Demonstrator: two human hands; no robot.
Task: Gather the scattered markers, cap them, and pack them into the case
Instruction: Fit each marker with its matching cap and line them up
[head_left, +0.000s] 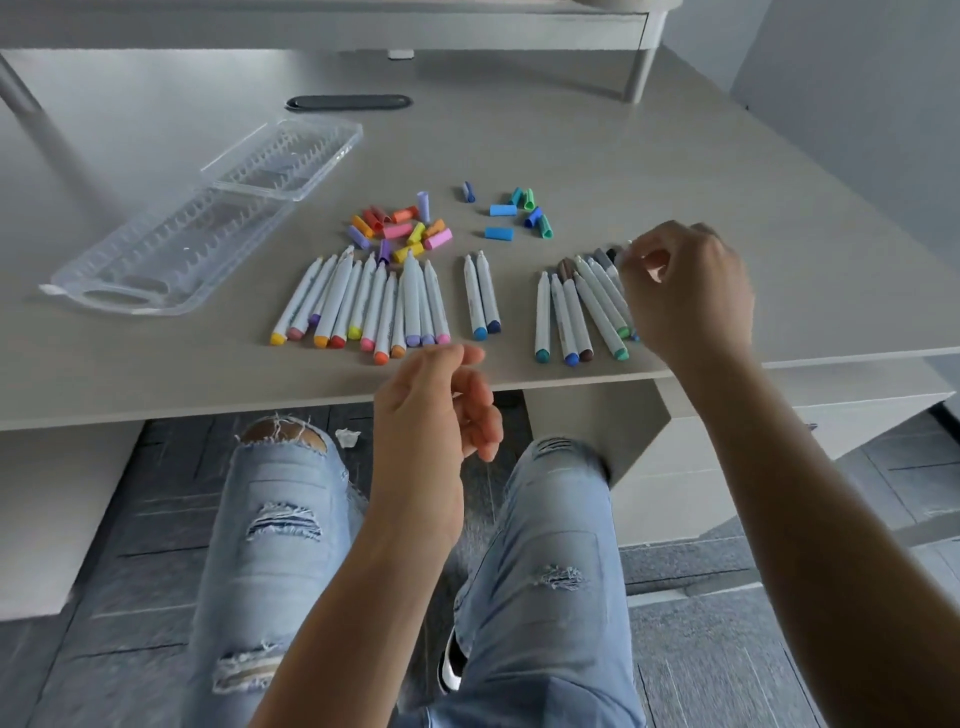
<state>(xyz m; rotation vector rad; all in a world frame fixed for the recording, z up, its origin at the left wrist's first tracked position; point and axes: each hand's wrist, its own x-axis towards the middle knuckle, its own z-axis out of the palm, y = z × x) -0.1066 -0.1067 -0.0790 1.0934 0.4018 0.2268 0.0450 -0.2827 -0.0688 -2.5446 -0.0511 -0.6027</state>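
Note:
Uncapped white markers lie in three groups near the desk's front edge: a warm-coloured row (363, 306), two blue ones (482, 296) and a green, blue and brown group (576, 312). Loose caps sit behind them, warm colours (402, 228) on the left, blues and greens (514, 213) on the right. The clear plastic case (176, 249) lies open at the left. My right hand (685, 291) hovers over the right end of the right group, fingers pinched around a marker there. My left hand (441, 405) floats in front of the desk edge, fingers loosely curled, empty.
A dark oval slot (349, 102) is set into the desk at the back. A raised shelf on legs (641, 73) spans the rear. My knees in torn jeans are below the desk edge, with a crumpled scrap of paper (347, 437) on the floor.

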